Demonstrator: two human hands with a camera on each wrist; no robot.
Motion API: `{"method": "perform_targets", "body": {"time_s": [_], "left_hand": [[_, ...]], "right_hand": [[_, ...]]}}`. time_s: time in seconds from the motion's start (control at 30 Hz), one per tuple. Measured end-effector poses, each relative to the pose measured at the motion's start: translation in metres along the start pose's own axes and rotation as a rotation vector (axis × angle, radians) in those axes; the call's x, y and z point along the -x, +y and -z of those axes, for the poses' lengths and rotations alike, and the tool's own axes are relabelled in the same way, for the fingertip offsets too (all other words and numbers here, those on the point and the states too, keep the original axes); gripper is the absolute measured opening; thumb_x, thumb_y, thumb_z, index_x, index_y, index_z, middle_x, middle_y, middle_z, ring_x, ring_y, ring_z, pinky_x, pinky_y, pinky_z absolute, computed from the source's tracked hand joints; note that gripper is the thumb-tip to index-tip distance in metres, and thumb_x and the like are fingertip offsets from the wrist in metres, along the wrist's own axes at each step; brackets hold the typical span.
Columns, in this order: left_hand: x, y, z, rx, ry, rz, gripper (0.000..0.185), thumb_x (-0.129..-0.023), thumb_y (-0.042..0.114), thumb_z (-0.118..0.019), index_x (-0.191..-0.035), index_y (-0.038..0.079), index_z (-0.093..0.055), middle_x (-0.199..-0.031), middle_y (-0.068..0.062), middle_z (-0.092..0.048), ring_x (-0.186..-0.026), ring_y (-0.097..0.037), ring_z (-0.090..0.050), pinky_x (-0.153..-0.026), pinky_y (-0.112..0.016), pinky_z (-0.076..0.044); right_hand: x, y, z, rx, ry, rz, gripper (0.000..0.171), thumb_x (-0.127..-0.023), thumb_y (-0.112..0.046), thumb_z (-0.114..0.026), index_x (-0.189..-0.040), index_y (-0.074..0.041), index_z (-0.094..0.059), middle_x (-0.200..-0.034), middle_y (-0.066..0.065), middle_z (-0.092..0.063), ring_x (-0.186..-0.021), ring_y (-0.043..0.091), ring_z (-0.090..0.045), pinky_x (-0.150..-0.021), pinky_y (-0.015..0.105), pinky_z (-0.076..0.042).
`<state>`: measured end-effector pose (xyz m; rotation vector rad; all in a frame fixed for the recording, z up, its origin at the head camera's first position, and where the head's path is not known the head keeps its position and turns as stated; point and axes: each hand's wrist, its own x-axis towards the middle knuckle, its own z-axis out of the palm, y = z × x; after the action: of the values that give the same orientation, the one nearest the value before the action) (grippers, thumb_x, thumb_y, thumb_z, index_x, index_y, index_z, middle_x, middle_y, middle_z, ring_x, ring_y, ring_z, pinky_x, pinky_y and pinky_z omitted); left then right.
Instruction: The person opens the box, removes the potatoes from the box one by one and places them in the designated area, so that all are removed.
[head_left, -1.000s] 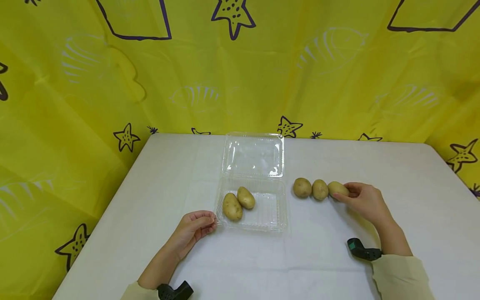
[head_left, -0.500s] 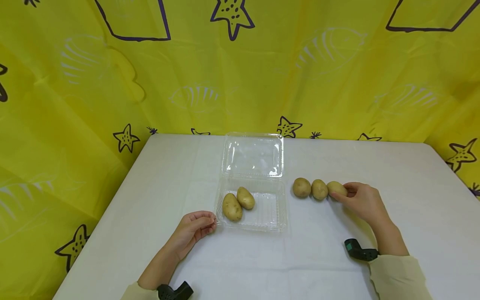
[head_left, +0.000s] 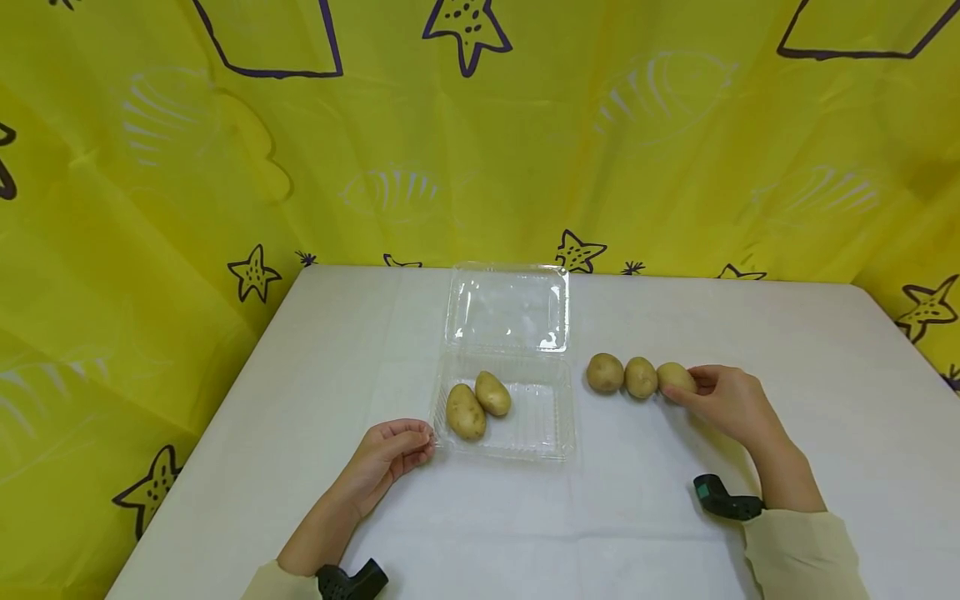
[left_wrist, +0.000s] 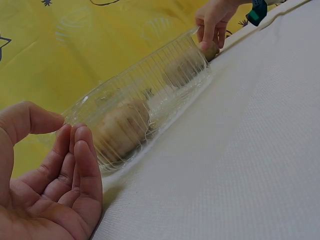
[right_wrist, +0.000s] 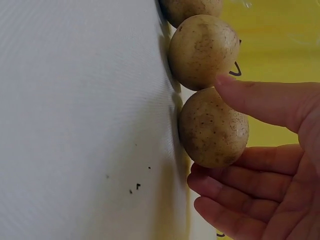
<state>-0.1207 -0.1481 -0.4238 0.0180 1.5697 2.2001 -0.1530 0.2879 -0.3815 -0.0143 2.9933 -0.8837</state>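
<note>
Right hand: your right hand [head_left: 726, 400] pinches the end potato [head_left: 674, 377] between thumb and fingers; it lies on the table [head_left: 300, 392].
Row: two more potatoes [head_left: 622, 375] touch it.
Left hand: your left hand [head_left: 390, 454], fingers loosely curled, touches the clear box [head_left: 551, 421] at its corner.
Box: open, two potatoes inside [head_left: 477, 402].

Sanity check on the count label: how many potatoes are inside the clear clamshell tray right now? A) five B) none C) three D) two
D: two potatoes lie in the clear tray; three more sit in a row on the table, the right hand gripping the nearest one.
</note>
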Motion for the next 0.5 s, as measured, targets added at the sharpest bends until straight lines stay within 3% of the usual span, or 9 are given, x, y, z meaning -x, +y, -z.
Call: {"method": "perform_targets", "body": {"time_s": [0.33,0.5], "left_hand": [[-0.001,0.0,0.0,0.002,-0.001,-0.003,0.011,-0.087,0.001,-0.052,-0.084,0.004,-0.062,-0.082,-0.005,-0.061,-0.074,-0.011,-0.059,-0.069,-0.021,-0.049],[-0.001,0.001,-0.001,0.006,-0.002,-0.003,0.011,-0.087,0.001,-0.052,-0.084,0.004,-0.062,-0.082,-0.005,-0.061,-0.075,-0.011,-0.059,-0.069,-0.02,-0.049]], "right_hand": [[0.002,-0.005,0.004,-0.066,0.089,0.041,0.068,-0.082,-0.038,-0.067,-0.121,0.014,-0.048,-0.116,0.03,-0.054,-0.103,0.048,-0.049,-0.08,0.054,-0.041],[0.004,-0.014,0.004,-0.121,0.123,0.072,0.065,-0.082,-0.034,-0.068,-0.124,0.012,-0.047,-0.117,0.03,-0.053,-0.107,0.05,-0.046,-0.083,0.057,-0.039]]}}
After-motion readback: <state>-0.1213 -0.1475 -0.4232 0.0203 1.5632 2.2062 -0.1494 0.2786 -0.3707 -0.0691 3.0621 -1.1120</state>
